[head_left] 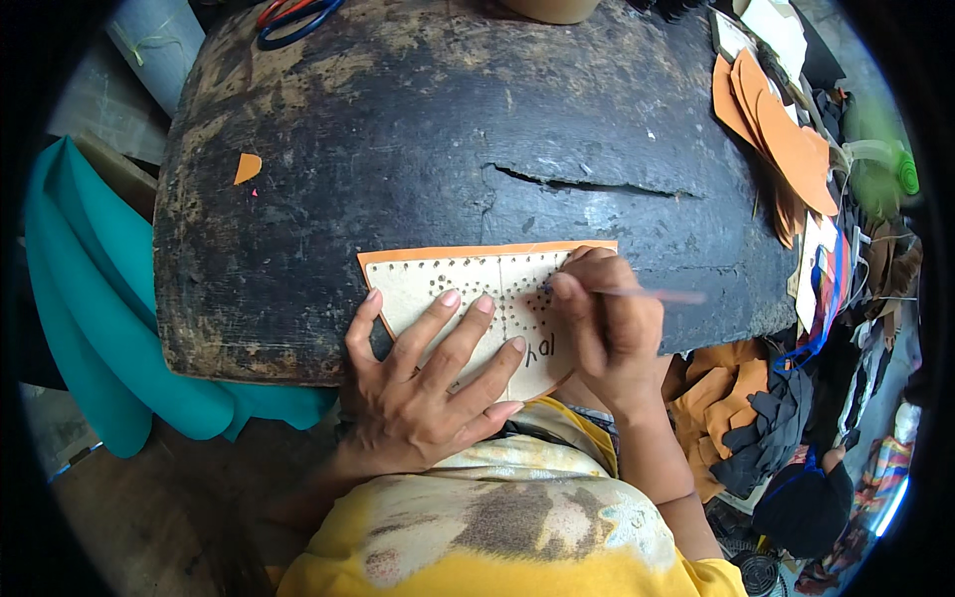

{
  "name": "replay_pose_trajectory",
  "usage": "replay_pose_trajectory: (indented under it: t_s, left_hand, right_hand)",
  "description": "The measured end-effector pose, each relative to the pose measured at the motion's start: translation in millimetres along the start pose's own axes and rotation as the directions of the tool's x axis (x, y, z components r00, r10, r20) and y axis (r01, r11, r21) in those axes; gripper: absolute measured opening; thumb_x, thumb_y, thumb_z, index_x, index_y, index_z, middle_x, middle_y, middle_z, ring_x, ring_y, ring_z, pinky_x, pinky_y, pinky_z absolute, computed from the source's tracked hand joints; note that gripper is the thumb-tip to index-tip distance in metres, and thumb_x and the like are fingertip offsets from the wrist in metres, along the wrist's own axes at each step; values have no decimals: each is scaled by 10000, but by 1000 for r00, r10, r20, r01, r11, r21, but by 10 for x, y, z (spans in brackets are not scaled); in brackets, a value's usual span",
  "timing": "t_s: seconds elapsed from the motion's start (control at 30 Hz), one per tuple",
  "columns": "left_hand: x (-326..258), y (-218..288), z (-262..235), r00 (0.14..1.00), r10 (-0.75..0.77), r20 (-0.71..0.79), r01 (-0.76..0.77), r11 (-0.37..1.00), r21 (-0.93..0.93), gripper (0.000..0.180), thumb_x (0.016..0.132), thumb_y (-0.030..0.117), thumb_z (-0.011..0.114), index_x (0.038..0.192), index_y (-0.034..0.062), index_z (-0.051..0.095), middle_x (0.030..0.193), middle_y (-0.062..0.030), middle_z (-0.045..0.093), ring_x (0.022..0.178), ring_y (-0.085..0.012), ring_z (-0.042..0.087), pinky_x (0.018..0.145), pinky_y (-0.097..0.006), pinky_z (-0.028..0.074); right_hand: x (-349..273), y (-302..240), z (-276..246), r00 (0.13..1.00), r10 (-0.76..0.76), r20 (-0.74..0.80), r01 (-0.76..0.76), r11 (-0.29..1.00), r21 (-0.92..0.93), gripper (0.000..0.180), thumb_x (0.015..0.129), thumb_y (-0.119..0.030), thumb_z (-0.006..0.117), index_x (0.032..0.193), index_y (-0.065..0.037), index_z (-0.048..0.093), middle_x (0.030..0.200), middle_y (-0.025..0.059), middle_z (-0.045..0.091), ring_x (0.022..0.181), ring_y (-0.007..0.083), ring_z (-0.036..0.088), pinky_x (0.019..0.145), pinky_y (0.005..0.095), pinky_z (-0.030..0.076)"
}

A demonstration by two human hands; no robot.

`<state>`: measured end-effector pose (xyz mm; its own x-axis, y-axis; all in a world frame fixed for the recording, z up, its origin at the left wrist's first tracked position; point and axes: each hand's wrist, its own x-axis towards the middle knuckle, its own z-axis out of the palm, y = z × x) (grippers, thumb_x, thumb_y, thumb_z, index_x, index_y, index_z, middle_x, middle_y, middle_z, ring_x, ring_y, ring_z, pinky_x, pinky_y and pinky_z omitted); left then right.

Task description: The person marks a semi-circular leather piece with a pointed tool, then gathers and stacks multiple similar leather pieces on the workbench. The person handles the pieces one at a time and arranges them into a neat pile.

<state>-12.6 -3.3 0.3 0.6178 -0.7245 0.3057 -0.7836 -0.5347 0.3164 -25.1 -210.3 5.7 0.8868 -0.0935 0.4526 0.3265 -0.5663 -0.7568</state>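
Note:
A cream card template [453, 284] with rows of punched holes lies on an orange leather piece [477, 251] at the near edge of a dark, worn wooden board [418, 129]. My left hand [423, 383] lies flat on the template with fingers spread, pressing it down. My right hand [609, 328] pinches a thin pen-like marking tool [647, 295], with its tip on the holes at the template's right side.
A stack of orange leather cutouts [776, 129] sits at the board's right edge. Scrap leather in orange and black [756, 418] piles up at the lower right. Scissors [293, 15] lie at the board's far edge, a small orange scrap [247, 166] at its left. Teal fabric [90, 298] hangs left.

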Motion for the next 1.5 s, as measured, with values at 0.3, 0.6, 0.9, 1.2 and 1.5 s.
replay_pose_trajectory:
  t_s: [0.3, 0.6, 0.9, 1.2, 1.5]
  left_hand:
    - [31, -19, -4, 1000, -1, 30, 1, 1000, -4, 477, 762, 526, 723, 1164, 273, 684, 1354, -56, 547, 1295, -247, 442, 1082, -660, 195]
    - [23, -8, 37, 1000, 2, -2, -2, 999, 39, 435, 811, 587, 665, 1122, 285, 701, 1314, -47, 571, 1288, -247, 442, 1121, -622, 180]
    - [-13, 0, 79, 1000, -28, -9, 28, 1000, 0, 505, 689, 554, 765, 1124, 307, 695, 1353, -19, 545, 1299, -226, 436, 1101, -662, 181]
    - [-2, -6, 51, 1000, -26, 7, 26, 1000, 4, 520, 695, 554, 761, 1147, 307, 689, 1354, -31, 551, 1286, -233, 453, 1095, -662, 187]
    - [9, -4, 38, 1000, -23, 11, 23, 1000, 14, 509, 716, 554, 748, 1154, 304, 685, 1358, -32, 548, 1291, -233, 449, 1088, -664, 204]
  right_hand:
    - [-100, -10, -43, 980, 157, -125, -121, 959, 255, 62, 963, 8, 545, 935, 15, 490, 808, 124, 597, 705, 181, 564, 668, 294, 472]
    - [-88, 36, -59, 999, -34, 31, 34, 999, -20, 116, 869, 104, 609, 918, 20, 546, 778, 129, 588, 688, 252, 584, 685, 356, 510]
    - [-117, 62, -42, 996, 17, -92, -4, 991, 136, 124, 842, 116, 624, 894, 32, 550, 751, 124, 555, 668, 272, 572, 755, 404, 536]
    - [-88, 48, -51, 995, 19, -101, 2, 980, 201, 162, 823, 135, 619, 893, 4, 557, 755, 109, 568, 649, 246, 558, 732, 390, 503]
    - [-77, 38, -69, 997, -49, 56, 47, 998, 47, 146, 832, 111, 627, 908, 2, 567, 753, 99, 584, 689, 253, 577, 735, 373, 484]
